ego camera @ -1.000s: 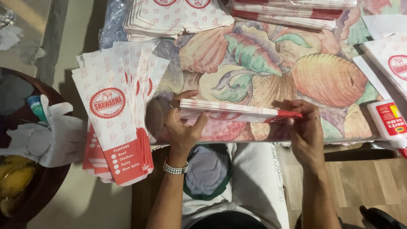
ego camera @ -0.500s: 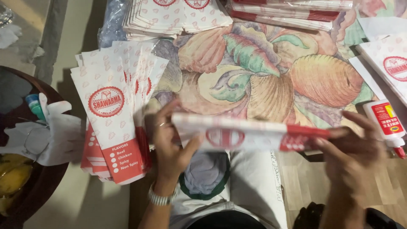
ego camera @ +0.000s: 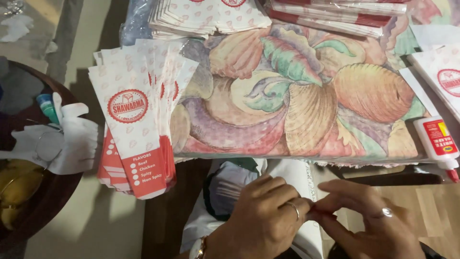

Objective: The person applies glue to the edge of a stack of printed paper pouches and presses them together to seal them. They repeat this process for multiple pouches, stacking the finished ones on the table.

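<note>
Hands: your left hand (ego camera: 261,218) and right hand (ego camera: 369,218) meet fingertip to fingertip below the near edge of the table, over your lap; both are narrowly pinched, but whether anything lies between the fingertips cannot be told; no sleeve is visibly held.
Nearest work item: the fanned stack of paper sleeves (ego camera: 139,120) lies at the near left corner of the table; its red lower ends overhang the near edge.
Risk, overhang: a knock from your left forearm as it rises could tip the fan off the edge; the sleeves sit loosely overlapped, so one slipping would likely drag others.
Risk, glue: the glue bottle (ego camera: 438,141) lies on its side at the near right edge, red nozzle pointing off the table; if it is uncapped, glue could drip to the floor; a brush of your right hand could roll it off.
Risk, soiling: any glue on your fingertips would smear the next sleeve touched; check them first.
Work surface: the patterned tablecloth (ego camera: 297,105) could shift if tugged and carry the stacks along.
Far edge: flat piles of sleeves (ego camera: 211,17) rest well apart from your hands.
Left of table: white gloves (ego camera: 62,139) lie on a dark round side table (ego camera: 57,201); well apart from the hands.
</note>
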